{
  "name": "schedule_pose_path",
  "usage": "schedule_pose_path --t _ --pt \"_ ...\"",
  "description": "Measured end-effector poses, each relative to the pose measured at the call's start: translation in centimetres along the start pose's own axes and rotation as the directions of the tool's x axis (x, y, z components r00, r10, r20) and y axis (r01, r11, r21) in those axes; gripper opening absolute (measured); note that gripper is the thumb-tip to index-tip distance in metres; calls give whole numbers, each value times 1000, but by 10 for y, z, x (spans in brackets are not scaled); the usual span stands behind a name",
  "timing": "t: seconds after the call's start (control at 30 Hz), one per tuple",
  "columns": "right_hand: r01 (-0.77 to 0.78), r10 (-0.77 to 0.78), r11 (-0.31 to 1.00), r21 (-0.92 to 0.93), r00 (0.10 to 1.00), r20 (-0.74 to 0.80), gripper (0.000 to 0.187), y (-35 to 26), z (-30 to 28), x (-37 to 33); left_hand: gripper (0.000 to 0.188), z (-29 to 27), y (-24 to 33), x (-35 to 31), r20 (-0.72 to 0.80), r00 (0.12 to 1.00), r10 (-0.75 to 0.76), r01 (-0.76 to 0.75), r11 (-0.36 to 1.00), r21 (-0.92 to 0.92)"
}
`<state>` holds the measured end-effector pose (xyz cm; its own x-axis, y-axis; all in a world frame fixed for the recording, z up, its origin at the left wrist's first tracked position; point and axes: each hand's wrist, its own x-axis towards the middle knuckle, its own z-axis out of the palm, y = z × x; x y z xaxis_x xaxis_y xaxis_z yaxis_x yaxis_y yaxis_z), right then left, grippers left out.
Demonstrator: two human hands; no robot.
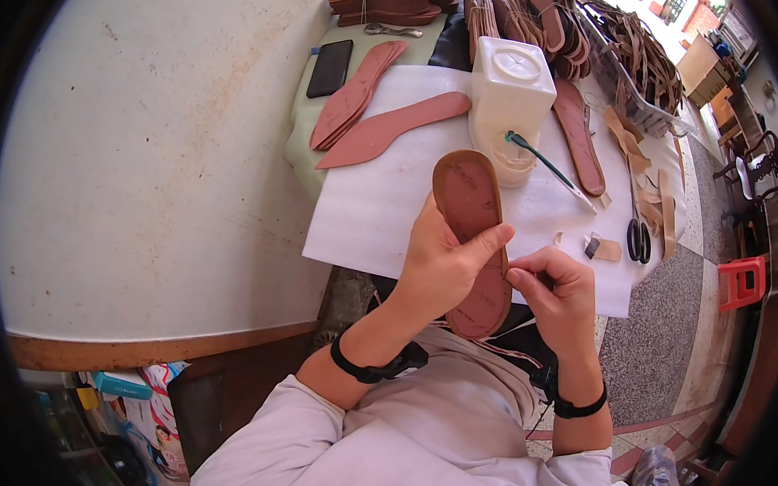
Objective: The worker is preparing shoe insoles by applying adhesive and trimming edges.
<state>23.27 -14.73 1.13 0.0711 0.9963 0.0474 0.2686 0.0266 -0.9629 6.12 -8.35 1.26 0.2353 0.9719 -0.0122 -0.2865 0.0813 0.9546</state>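
A reddish-brown shoe insole (472, 200) with a tan strip round its edge is held upright over my lap. My left hand (431, 263) is closed round its left side, with the thumb lying across the top face. At the insole's right edge, near the middle, my right hand (558, 292) is closed in a pinch on the rim. Just beyond the insole stands a white plastic container (510, 81) with a cut-open front. A brush (549, 168) with a dark green end leans out of it.
Flat insole pieces (361, 96) and a phone (329, 69) lie at the back left. Black-handled scissors (639, 239), leather scraps (667, 209) and another insole (580, 139) are on the right. Behind them stands a crate of strips (637, 54). A red stool (741, 282) is on the floor.
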Motion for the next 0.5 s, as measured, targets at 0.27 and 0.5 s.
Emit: schedule_pose_path --t 0.27,0.5 --pt "209 -216 943 -258 976 4 6 -20 1 -1 34 6 0 -1 46 998 31 -28 998 -53" --pt "103 -111 990 -97 991 -79 3 -16 -4 -1 34 6 2 -3 201 978 56 -91 981 169"
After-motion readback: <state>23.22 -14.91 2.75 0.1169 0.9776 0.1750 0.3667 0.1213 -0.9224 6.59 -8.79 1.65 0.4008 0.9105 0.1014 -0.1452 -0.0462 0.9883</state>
